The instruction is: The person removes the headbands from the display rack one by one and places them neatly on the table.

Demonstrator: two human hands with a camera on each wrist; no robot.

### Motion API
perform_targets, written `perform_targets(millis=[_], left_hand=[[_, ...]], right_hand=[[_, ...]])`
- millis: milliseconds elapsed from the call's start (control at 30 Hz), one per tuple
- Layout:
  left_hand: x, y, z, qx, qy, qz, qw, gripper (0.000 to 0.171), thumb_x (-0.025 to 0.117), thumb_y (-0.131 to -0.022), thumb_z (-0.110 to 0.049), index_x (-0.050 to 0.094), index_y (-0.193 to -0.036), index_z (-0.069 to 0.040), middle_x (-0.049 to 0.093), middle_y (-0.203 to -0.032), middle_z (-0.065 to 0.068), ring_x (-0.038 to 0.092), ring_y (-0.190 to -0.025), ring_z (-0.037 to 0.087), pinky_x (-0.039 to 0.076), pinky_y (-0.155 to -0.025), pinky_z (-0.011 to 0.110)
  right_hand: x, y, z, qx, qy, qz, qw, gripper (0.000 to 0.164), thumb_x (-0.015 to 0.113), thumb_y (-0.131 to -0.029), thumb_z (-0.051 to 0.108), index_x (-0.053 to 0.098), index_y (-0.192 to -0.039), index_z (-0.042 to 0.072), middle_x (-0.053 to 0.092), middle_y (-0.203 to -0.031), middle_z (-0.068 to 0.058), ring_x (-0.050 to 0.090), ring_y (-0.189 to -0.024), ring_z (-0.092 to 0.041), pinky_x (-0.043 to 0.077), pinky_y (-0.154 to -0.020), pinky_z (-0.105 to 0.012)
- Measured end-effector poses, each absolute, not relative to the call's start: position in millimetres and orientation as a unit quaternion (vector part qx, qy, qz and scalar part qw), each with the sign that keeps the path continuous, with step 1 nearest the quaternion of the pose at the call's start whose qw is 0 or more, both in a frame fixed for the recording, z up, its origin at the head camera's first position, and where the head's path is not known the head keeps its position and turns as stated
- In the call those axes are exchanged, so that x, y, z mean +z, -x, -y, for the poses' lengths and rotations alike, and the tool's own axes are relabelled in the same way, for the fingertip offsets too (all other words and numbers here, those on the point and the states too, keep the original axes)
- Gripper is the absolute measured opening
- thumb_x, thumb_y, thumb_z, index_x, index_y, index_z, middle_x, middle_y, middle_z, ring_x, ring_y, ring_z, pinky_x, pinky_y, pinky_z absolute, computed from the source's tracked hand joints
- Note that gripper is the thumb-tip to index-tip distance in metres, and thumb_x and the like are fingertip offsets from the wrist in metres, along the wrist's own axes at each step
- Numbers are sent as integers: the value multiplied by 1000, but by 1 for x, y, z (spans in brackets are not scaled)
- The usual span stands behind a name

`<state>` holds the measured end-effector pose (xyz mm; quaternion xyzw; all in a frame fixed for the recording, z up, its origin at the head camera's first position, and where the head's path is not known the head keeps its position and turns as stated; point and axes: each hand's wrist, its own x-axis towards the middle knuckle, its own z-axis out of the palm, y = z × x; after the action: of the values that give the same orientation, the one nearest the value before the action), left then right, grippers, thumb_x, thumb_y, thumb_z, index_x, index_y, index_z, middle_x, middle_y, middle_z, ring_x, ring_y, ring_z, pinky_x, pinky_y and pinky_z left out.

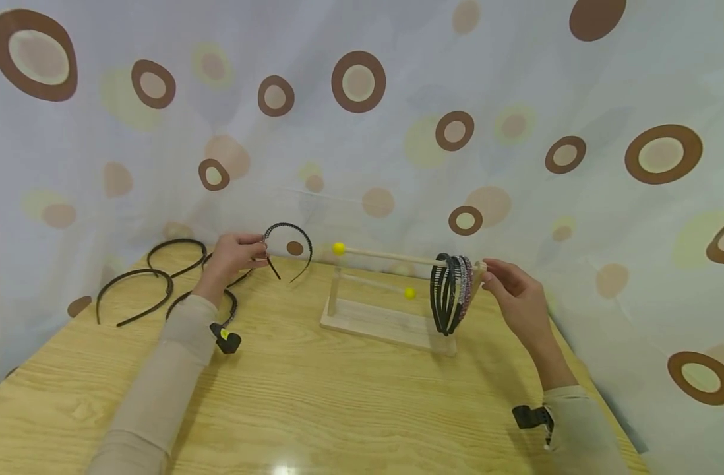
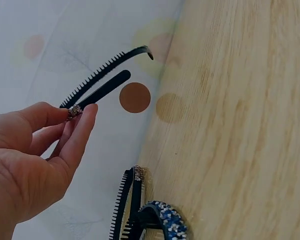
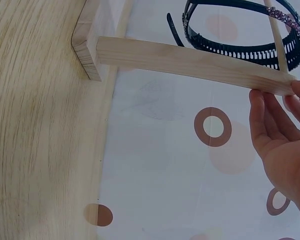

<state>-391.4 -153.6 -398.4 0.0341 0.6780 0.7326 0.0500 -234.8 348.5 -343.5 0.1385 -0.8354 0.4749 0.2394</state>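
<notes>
My left hand [image 1: 234,256] pinches a black toothed headband [image 2: 107,90] at a glittery spot on its side, raised near the back of the table. On the right stands a wooden rack [image 1: 386,324] with two rods tipped by yellow balls. Several headbands [image 1: 451,293], some black and some with pink or silver glitter, hang bunched on its upper rod near the right post. My right hand [image 1: 519,297] grips the top of that post [image 3: 190,62] between thumb and fingers. The upper rod's yellow ball [image 1: 338,249] points left, towards the held headband.
More black headbands [image 1: 171,290] stand on the table at the left, partly behind my left arm. One, seen in the left wrist view, is a headband with blue and white beads [image 2: 172,220]. A spotted curtain [image 1: 362,145] rises along the table's back and right edges.
</notes>
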Motion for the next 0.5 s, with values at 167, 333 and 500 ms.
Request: perform_targets(millis=[167, 333, 500], left_hand=[[-409, 400, 153, 711, -38, -700, 58, 48, 56, -102, -1, 44, -147, 11, 48, -137, 31, 54, -124, 43, 53, -97, 40], [-418, 407, 153, 687, -39, -722, 67, 49, 55, -102, -1, 43, -147, 13, 46, -139, 33, 56, -118, 41, 50, -101, 45], [-423, 408, 155, 654, -29, -752, 78, 47, 51, -103, 0, 42, -145, 17, 47, -137, 36, 60, -113, 39, 50, -101, 47]], right_hand=[[-342, 236, -351, 474, -131, 837, 240, 37, 63, -104, 16, 61, -137, -2, 66, -126, -18, 69, -96, -12, 54, -86, -20], [-344, 236, -353, 476, -127, 837, 239, 38, 63, -104, 16, 61, -137, -2, 67, -126, -18, 70, -96, -16, 54, -87, -20], [-342, 232, -348, 487, -136, 830, 235, 37, 63, -104, 12, 60, -136, -7, 65, -125, -23, 70, -94, -15, 55, -86, -21]])
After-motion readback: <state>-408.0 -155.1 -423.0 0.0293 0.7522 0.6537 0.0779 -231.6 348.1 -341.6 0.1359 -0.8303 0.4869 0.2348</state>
